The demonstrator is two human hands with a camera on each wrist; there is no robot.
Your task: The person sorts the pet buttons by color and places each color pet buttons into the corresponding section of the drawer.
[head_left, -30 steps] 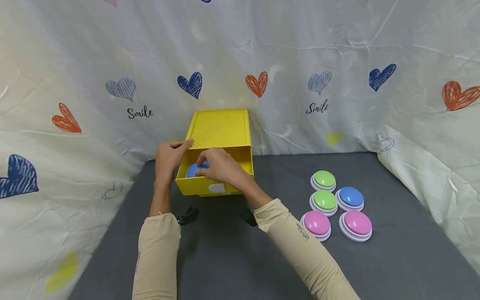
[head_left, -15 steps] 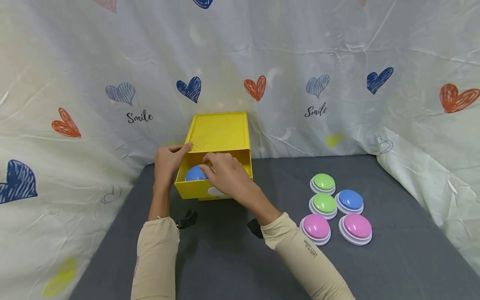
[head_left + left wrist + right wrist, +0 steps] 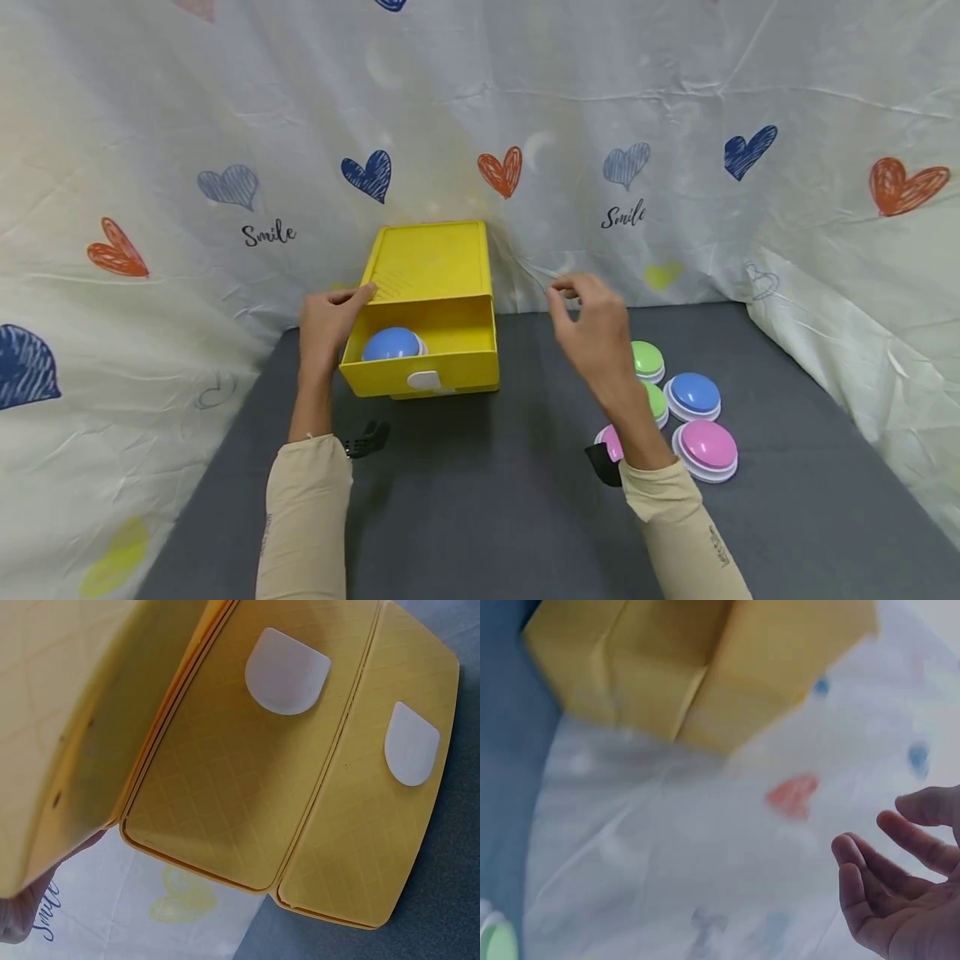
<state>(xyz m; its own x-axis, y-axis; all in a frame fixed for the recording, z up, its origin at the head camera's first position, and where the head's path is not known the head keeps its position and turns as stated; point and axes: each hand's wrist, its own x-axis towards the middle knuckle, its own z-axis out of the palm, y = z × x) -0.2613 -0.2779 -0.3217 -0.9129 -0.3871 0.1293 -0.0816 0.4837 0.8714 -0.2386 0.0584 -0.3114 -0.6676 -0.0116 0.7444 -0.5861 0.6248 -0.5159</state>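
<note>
A yellow drawer box [image 3: 431, 260] stands at the back of the table, its top drawer [image 3: 465, 368] pulled out. Inside that drawer, toward its left end, sits a blue dome-shaped push button [image 3: 390, 342] on a white base. My left hand [image 3: 324, 329] grips the box's upper left edge, thumb on top; its other fingers are mostly hidden. My right hand [image 3: 600, 333] is raised in the air right of the box, fingers loosely bent and holding nothing. In the right wrist view the right hand's fingers [image 3: 877, 874] are apart from the thumb.
Right of the box, on the dark table [image 3: 480, 517], several push buttons lie grouped: a blue one [image 3: 694, 392], a pink one [image 3: 708, 443], and a green one [image 3: 647, 357]. My right arm partly covers others. Two lower drawers [image 3: 225, 787] with white tabs show in the left wrist view.
My right hand has let go of the blue push button in the drawer, lifted out and moved right toward the grouped buttons. The left hand has kept its place on the box.
</note>
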